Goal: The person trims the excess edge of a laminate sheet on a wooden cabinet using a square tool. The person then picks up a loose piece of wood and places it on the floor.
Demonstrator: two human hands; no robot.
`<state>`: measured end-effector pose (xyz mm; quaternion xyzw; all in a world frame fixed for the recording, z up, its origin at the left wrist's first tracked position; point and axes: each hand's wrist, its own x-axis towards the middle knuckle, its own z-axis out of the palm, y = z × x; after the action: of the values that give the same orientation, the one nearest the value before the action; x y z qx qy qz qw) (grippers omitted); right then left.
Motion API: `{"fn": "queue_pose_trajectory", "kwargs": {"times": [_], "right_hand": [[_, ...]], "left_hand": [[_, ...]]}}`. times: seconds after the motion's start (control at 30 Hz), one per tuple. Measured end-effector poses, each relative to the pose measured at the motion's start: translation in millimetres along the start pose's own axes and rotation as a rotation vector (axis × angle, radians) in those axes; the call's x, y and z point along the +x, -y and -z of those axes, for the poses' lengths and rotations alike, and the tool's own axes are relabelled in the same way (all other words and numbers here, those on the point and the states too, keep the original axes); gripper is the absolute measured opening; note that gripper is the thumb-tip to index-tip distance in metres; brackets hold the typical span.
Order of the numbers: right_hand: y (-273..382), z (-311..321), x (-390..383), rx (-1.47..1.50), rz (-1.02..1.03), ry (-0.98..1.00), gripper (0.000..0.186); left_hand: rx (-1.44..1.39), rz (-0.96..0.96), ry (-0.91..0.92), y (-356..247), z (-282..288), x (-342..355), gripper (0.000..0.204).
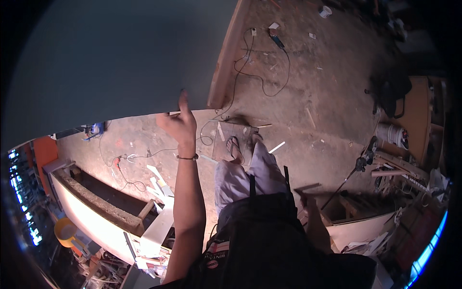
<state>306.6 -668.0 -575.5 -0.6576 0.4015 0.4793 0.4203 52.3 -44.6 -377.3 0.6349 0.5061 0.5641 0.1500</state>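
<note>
A large dark grey-blue panel (pixel 115 55) fills the upper left, with a pale wooden rail (pixel 221 72) along its right side. My left hand (pixel 175 125) grips the panel's lower edge, thumb against the face and fingers curled at the edge. My right hand (pixel 307 204) hangs low by my right leg in shadow; whether it holds anything is unclear. My sandalled foot (pixel 233 147) rests on a small worn board (pixel 221 154) below the panel.
Cables and a blue power tool (pixel 278 41) lie on the floor (pixel 332 96). A wooden box frame (pixel 101 197) with offcuts stands lower left. A cabinet (pixel 416 111), dark clutter and scrap wood line the right. A yellow bucket (pixel 67 231) sits at the far left.
</note>
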Motion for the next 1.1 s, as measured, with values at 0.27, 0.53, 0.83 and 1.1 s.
{"fn": "queue_pose_trajectory", "kwargs": {"times": [0.27, 0.53, 0.83, 1.1], "right_hand": [[121, -94, 15, 0.018, 0.276, 0.407, 0.026], [177, -56, 40, 0.058, 0.521, 0.790, 0.033], [137, -108, 196, -0.559, 0.547, 1.355, 0.034], [118, -51, 328, -0.268, 0.571, 0.992, 0.021]], "left_hand": [[-0.114, -0.020, -0.077, 17, -16, -9, 0.027], [-0.187, -0.157, -0.201, 12, -21, -23, 0.030], [0.342, -0.297, -0.230, 32, -8, -11, 0.047], [0.456, -0.090, -0.060, 124, 26, -75, 0.030]]}}
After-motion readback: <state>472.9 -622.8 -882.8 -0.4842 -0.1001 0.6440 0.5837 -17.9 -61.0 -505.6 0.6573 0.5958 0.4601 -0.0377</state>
